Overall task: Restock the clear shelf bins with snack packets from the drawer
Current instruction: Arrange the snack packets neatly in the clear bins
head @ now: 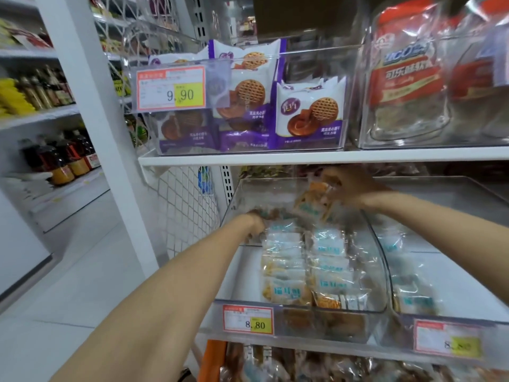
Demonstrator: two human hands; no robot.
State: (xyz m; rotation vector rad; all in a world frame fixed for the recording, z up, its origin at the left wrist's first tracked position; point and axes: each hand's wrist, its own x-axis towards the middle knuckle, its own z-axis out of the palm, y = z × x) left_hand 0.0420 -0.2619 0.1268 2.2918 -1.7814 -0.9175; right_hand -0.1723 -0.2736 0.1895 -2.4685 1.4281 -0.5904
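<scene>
A clear shelf bin (239, 274) on the lower shelf holds several small snack packets (308, 268) with pale blue labels, stacked in rows. My left hand (254, 223) reaches into the bin's back left and its fingers are curled around packets there. My right hand (352, 188) is at the back of the bin and pinches an orange and white snack packet (312, 204), held tilted above the rows. The drawer is out of view, apart from loose packets (303, 365) at the bottom edge.
A second clear bin (413, 285) with similar packets stands to the right. Above, a bin of purple biscuit packs (308, 114) and a bin of red bags (407, 78) sit on the upper shelf (330, 155). Price tags read 8.80 (248, 319) and 9.90 (170, 88). Bottles fill shelves at left.
</scene>
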